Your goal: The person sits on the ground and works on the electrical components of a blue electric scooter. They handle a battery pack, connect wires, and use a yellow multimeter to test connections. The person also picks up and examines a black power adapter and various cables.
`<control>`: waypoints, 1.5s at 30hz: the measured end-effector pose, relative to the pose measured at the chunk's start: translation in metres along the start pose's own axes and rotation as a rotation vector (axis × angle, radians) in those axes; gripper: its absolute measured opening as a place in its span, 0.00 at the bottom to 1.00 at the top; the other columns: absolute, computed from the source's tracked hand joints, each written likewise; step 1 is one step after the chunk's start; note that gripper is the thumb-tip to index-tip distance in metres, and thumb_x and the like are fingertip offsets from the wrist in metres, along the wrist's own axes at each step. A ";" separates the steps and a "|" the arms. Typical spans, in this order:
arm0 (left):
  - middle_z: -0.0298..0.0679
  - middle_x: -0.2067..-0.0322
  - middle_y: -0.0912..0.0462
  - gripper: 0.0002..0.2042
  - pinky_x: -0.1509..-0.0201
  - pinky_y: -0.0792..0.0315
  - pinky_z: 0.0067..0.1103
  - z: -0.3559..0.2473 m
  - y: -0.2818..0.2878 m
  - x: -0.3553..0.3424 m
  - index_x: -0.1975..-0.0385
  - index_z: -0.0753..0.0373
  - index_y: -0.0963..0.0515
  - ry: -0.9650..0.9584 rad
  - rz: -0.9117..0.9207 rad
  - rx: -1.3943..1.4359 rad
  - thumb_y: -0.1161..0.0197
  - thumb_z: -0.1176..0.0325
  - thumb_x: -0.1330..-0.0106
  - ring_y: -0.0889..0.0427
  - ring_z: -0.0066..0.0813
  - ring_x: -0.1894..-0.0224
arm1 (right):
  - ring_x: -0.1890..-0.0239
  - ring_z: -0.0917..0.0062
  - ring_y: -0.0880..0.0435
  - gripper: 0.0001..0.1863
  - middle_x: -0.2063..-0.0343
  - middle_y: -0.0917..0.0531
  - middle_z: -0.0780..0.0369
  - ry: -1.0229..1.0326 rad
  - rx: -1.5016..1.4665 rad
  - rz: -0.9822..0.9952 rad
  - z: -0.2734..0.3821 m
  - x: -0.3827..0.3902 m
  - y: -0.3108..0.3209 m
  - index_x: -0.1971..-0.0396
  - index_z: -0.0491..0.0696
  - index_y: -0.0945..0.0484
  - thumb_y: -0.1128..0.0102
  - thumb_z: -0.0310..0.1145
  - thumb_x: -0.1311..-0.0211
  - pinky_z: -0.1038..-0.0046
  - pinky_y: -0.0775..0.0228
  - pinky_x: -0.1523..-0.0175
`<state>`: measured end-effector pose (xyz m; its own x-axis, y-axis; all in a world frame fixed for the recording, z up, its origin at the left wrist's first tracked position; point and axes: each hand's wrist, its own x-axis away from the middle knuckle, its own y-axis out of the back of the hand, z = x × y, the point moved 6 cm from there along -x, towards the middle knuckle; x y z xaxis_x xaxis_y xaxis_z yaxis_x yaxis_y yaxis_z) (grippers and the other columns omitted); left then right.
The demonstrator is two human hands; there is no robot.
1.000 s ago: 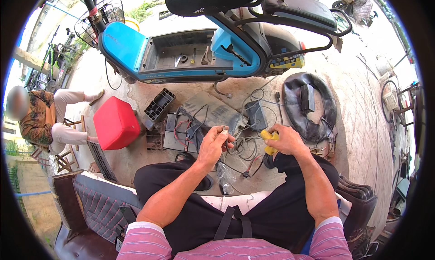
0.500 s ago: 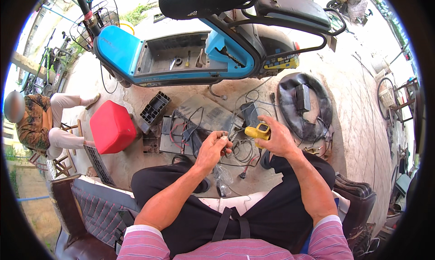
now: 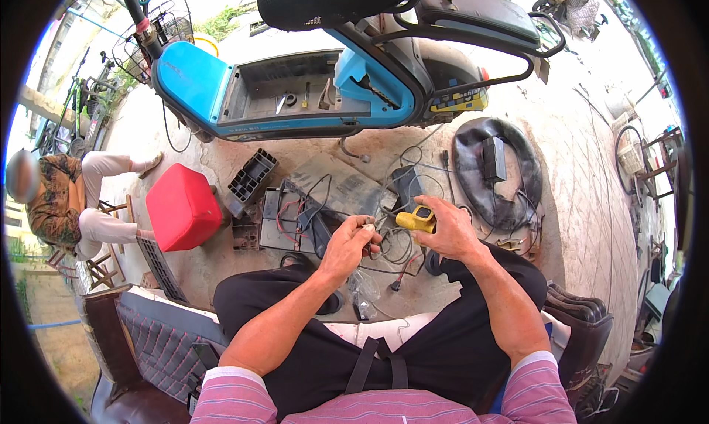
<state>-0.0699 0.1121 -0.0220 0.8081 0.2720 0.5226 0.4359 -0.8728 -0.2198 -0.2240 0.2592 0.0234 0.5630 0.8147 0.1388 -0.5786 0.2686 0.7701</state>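
Observation:
My left hand (image 3: 354, 239) is pinched on a small piece, possibly a wire end, too small to make out. Just to its right, my right hand (image 3: 450, 228) grips a yellow hand tool (image 3: 406, 221) with a dark-rimmed opening. Below and around my hands lie tangled cables (image 3: 399, 252), a clear plastic bag (image 3: 363, 284) and a black power-supply box (image 3: 406, 180). A battery case with red wires (image 3: 273, 243) and a dusty metal plate (image 3: 310, 169) lie on the concrete beyond my left hand.
A blue electric scooter (image 3: 185, 73) stands ahead. At left are a red cushioned stool (image 3: 181, 206), a black plastic tray (image 3: 251, 176) and a seated person (image 3: 55, 202). A black inner tube (image 3: 524, 173) lies right. Padded seating (image 3: 159, 343) is beside me.
My right hand has raised and turned the yellow tool, bringing it leftward toward my left hand. My left hand has shifted slightly down and left compared with a second ago.

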 end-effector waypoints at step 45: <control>0.39 0.66 0.19 0.17 0.59 0.26 0.21 0.004 -0.019 0.005 0.48 0.70 0.27 -0.058 0.159 -0.274 0.43 0.63 0.29 0.23 0.21 0.68 | 0.61 0.79 0.20 0.18 0.63 0.18 0.63 -0.408 -0.994 -0.265 -0.075 -0.015 -0.038 0.53 0.42 0.22 0.44 0.42 0.32 0.76 0.29 0.55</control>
<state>-0.0724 0.1321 -0.0187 0.8822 0.1393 0.4498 0.1857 -0.9807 -0.0606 -0.2543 0.2754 -0.0545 0.7859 0.4886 0.3790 -0.5240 0.8516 -0.0115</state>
